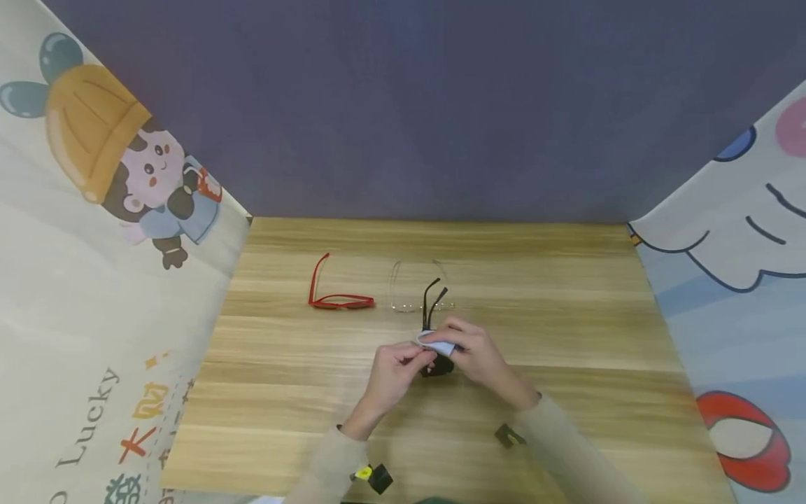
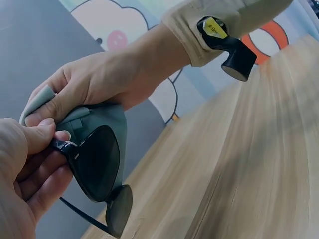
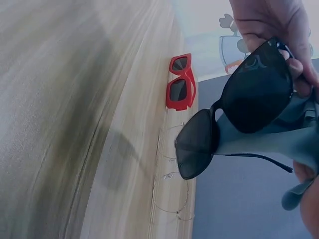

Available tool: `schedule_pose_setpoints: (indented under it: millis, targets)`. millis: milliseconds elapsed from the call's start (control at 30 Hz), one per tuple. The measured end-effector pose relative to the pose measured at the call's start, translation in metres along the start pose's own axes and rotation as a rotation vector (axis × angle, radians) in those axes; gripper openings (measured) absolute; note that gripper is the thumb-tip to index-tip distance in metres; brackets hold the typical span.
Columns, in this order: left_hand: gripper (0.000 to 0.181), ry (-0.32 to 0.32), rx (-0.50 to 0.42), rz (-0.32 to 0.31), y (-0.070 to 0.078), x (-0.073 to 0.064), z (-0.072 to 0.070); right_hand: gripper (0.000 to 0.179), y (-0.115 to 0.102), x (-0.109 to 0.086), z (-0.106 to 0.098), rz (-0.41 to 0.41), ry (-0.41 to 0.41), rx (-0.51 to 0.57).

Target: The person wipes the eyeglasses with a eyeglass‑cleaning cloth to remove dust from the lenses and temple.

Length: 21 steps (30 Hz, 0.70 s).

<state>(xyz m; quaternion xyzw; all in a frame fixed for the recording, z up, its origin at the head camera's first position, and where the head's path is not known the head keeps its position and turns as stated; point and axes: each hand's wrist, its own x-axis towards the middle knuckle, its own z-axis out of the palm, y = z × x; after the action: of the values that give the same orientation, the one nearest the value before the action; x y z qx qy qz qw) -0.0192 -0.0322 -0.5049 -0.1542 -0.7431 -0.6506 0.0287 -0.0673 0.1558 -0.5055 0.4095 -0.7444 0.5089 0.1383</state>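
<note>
Black sunglasses (image 1: 439, 367) are held above the wooden table, temples unfolded and pointing away from me. My left hand (image 1: 392, 374) pinches them at the hinge corner of the frame, seen closely in the left wrist view, where both dark lenses (image 2: 97, 163) hang tilted. A pale grey-blue cloth (image 1: 439, 344) is gripped between the thumb and fingers of my right hand (image 1: 477, 353). The cloth (image 3: 266, 142) drapes behind the lenses on the temple side, and part of it is folded over near the right fingers. Whether it presses on a lens, I cannot tell.
Red sunglasses (image 1: 343, 302) lie at the back left of the wooden table (image 1: 283, 392). Thin wire-framed glasses (image 1: 406, 308) lie beside them, just beyond my hands. A dark panel (image 1: 441, 112) stands behind the table, with printed cloth walls on both sides.
</note>
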Motion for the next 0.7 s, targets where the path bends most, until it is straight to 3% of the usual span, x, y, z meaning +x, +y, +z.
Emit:
schedule_pose_setpoints:
  millis: [200, 367, 467, 567, 700]
  targets:
    - [0.01, -0.028, -0.017, -0.028, 0.001, 0.0, -0.002, 0.033, 0.005, 0.006, -0.001, 0.025, 0.089, -0.061]
    - [0.014, -0.059, -0.011, -0.051, 0.002, -0.004, 0.001, 0.03, 0.016, 0.016, -0.007, 0.153, 0.27, -0.101]
    - [0.015, -0.059, -0.007, -0.048, 0.003, -0.005, 0.003, 0.028, 0.019, 0.017, -0.011, 0.21, 0.331, -0.126]
    - [0.015, -0.051, 0.0, -0.031, 0.004, -0.006, 0.003, 0.028, 0.016, 0.014, -0.01, 0.218, 0.315, -0.144]
    - [0.013, -0.039, 0.006, -0.019, 0.002, -0.006, 0.003, 0.031, 0.007, 0.007, -0.005, 0.151, 0.174, -0.049]
